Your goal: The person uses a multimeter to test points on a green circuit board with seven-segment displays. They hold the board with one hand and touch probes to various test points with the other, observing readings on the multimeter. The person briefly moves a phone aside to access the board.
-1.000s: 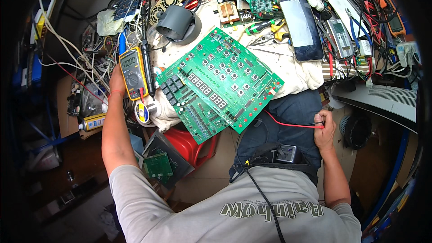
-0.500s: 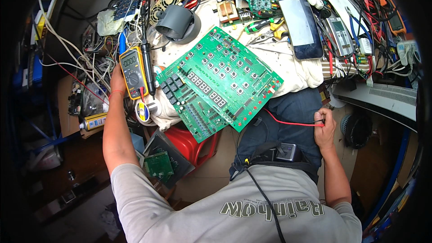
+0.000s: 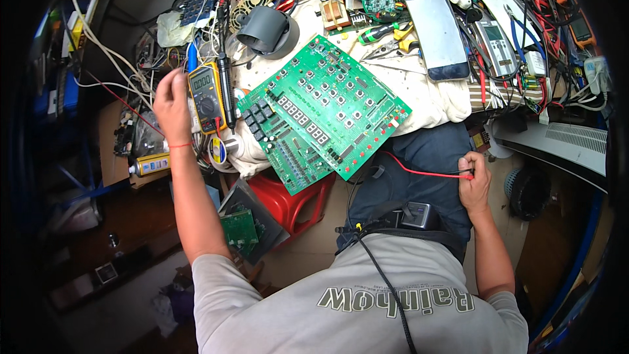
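Just left of a yellow multimeter [image 3: 208,98] is my left hand [image 3: 171,106], its fingers loosely extended and holding nothing that I can see. The meter lies face up with its display lit. My right hand [image 3: 474,182], by my right thigh, is closed round red and black test leads [image 3: 429,174]; the probe tips are hidden. Between the hands a large green circuit board [image 3: 327,108], with push buttons, a row of digit displays and black relays, lies at an angle over the bench's near edge. A second green board [image 3: 291,164] shows under its lower left side.
Behind the boards stand a grey cylindrical part [image 3: 265,29], pliers [image 3: 393,46] and a smartphone [image 3: 438,36]. A black pen-shaped tool [image 3: 226,92] lies right of the meter. Tangled cables [image 3: 108,46] crowd the left. Below the bench is a red plastic stool [image 3: 291,203].
My left hand has come off the multimeter's left edge and lifted beside it. My right hand still grips the test leads. The whole view has shifted slightly.
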`<control>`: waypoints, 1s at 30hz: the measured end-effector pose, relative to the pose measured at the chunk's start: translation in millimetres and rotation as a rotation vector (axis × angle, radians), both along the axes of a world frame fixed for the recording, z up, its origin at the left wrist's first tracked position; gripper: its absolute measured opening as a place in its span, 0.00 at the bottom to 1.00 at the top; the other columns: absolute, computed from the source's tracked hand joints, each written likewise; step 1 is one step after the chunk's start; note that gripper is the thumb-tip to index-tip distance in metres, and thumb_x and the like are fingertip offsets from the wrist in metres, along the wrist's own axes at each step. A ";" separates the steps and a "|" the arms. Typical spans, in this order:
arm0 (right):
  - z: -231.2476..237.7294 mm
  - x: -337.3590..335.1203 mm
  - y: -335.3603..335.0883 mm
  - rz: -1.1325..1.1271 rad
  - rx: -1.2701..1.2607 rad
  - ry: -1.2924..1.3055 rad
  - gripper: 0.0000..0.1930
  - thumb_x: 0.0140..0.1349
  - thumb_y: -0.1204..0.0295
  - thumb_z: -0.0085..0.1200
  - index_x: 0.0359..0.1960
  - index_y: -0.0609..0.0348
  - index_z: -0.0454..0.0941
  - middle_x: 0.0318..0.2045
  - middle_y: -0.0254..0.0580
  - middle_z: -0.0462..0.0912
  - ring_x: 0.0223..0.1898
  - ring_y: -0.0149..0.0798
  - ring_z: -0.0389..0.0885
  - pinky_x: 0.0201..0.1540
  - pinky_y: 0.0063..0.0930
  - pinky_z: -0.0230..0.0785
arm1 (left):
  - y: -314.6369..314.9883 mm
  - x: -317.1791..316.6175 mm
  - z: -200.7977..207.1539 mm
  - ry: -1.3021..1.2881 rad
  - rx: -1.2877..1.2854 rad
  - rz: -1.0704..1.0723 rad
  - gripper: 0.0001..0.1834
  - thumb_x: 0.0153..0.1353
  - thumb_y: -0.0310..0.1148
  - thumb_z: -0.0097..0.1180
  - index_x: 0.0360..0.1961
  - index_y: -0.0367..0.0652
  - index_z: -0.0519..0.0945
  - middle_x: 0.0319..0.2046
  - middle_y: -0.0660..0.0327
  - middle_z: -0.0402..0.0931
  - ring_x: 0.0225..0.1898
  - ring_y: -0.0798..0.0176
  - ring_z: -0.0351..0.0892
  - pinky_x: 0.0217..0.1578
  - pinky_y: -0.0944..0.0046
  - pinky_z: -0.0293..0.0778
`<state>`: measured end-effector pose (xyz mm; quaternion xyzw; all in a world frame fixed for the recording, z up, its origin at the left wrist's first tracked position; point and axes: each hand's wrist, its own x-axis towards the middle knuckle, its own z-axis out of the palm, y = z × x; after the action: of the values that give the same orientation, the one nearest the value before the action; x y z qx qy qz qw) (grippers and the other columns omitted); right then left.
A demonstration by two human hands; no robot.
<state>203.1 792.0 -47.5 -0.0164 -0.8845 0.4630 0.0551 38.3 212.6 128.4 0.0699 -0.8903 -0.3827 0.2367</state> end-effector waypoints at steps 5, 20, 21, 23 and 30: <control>0.7 2.0 1.4 -0.001 -0.001 0.007 0.08 0.70 0.71 0.60 0.38 0.60 0.75 0.23 0.47 0.79 0.24 0.49 0.80 0.31 0.39 0.70 | 130.7 -37.2 10.5 -0.359 -0.215 -0.407 0.16 0.72 0.39 0.58 0.50 0.38 0.86 0.40 0.55 0.87 0.42 0.63 0.85 0.46 0.62 0.78; -5.2 5.8 5.1 -0.031 -0.002 0.016 0.08 0.70 0.69 0.61 0.38 0.59 0.75 0.24 0.45 0.80 0.26 0.51 0.81 0.32 0.41 0.70 | 175.4 -111.8 -40.5 -0.856 -0.360 -0.430 0.23 0.69 0.48 0.64 0.33 0.35 0.87 0.25 0.63 0.82 0.28 0.69 0.75 0.31 0.61 0.71; -4.9 5.3 5.5 -0.025 -0.007 0.015 0.08 0.70 0.69 0.61 0.38 0.59 0.75 0.24 0.45 0.80 0.25 0.51 0.81 0.32 0.41 0.70 | 173.6 -112.5 -41.8 -0.889 -0.298 -0.425 0.21 0.69 0.47 0.65 0.34 0.35 0.88 0.27 0.65 0.82 0.29 0.71 0.75 0.32 0.63 0.71; -4.8 4.7 5.2 -0.020 -0.012 0.025 0.08 0.70 0.69 0.61 0.38 0.59 0.75 0.23 0.45 0.80 0.25 0.51 0.80 0.32 0.41 0.69 | 170.5 -112.6 -43.5 -0.915 -0.201 -0.426 0.19 0.69 0.45 0.66 0.38 0.36 0.89 0.30 0.68 0.83 0.31 0.73 0.75 0.33 0.65 0.71; -5.6 4.7 4.6 -0.022 -0.016 0.047 0.08 0.70 0.70 0.61 0.38 0.59 0.75 0.23 0.45 0.79 0.25 0.51 0.80 0.32 0.42 0.69 | 170.2 -109.7 -39.3 -0.969 -0.011 -0.417 0.16 0.70 0.42 0.65 0.47 0.39 0.88 0.36 0.67 0.84 0.35 0.72 0.77 0.37 0.68 0.72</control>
<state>207.8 796.5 -53.1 -0.0159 -0.8790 0.4698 0.0806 -71.4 382.8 89.1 0.0590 -0.8947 -0.3405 -0.2829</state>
